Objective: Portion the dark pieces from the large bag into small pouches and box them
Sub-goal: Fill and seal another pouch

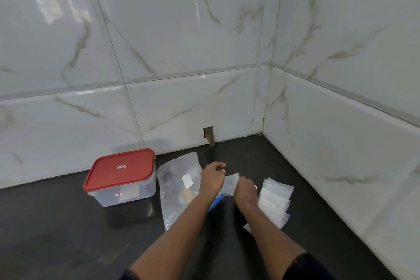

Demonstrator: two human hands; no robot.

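Note:
A large clear bag (176, 183) with a white label lies flat on the black counter (68, 234), its dark pieces barely showing through the plastic. Just right of it, my left hand (212, 176) and my right hand (245, 188) hold one small clear pouch (230, 183) between them, each pinching an edge. A fanned stack of several empty small pouches (276, 200) lies to the right of my right hand. A clear box with a red lid (121, 177) stands closed at the left of the large bag.
White marble-look tiled walls (204, 52) meet in a corner behind and to the right of the work spot. A small hole (209, 135) opens at the base of the back wall. Something blue (217, 201) pokes out under my left forearm.

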